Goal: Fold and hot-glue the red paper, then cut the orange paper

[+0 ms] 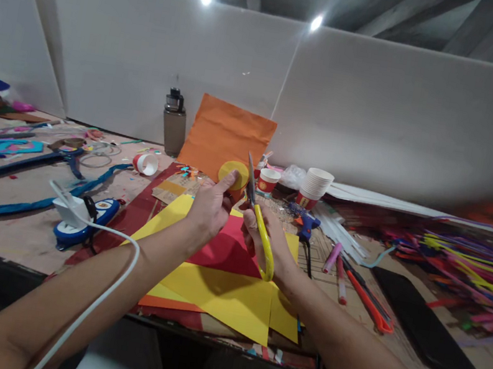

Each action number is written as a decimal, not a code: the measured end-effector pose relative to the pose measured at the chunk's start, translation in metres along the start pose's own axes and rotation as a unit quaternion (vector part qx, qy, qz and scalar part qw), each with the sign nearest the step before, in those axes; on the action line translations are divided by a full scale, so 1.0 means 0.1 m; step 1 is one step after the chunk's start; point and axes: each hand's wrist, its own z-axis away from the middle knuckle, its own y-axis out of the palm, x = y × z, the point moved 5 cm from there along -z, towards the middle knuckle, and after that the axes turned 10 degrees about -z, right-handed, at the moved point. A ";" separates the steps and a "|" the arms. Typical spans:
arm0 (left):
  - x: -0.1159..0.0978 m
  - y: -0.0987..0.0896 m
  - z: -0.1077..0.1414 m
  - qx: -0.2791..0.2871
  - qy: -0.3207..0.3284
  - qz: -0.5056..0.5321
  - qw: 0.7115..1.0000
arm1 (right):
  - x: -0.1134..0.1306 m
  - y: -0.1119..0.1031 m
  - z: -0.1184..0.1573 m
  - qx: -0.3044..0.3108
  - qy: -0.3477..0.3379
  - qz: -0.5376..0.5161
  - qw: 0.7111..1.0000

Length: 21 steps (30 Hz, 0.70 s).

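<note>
My left hand (210, 209) pinches an orange sheet of paper (231, 133), raised above the table, with the thumb pressed on a yellow paper circle (231, 170) at its lower edge. A pair of scissors (264, 242) with yellow handles is gripped in my right hand (272, 239). Its blades point up, close to the right side of the orange sheet; whether they touch it I cannot tell. Beneath both hands lie a red sheet (228, 251) and several yellow sheets (218, 296).
Behind the hands stand a dark bottle (174, 128), a paper cup (268, 181) and a cup stack (315, 186). A blue glue gun (307, 220), pens and a black phone (428, 325) lie right. Left is a blue power strip (84, 227); its white cable crosses my left forearm.
</note>
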 end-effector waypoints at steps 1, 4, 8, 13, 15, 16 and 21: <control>0.00 0.00 0.00 -0.001 0.000 0.000 1.000 | 0.00 0.01 0.01 -0.001 0.004 -0.011 1.000; 0.00 0.00 -0.01 -0.004 0.002 0.000 1.000 | 0.01 0.03 0.02 -0.020 0.018 -0.042 0.999; 0.00 -0.01 -0.01 -0.002 0.000 -0.003 1.000 | 0.04 0.04 0.04 -0.046 0.019 -0.058 0.997; -0.01 -0.01 0.00 -0.006 -0.002 -0.007 1.000 | 0.06 0.04 0.04 -0.046 0.023 -0.061 0.997; -0.01 -0.01 0.00 -0.005 -0.002 -0.011 1.000 | 0.06 0.03 0.04 -0.044 0.026 -0.060 0.997; -0.02 -0.02 0.00 -0.005 -0.003 -0.013 1.000 | 0.05 0.02 0.04 -0.041 0.027 -0.055 0.997; -0.02 -0.03 -0.01 -0.013 -0.007 -0.029 0.999 | -0.03 -0.02 0.03 -0.016 0.029 -0.021 0.999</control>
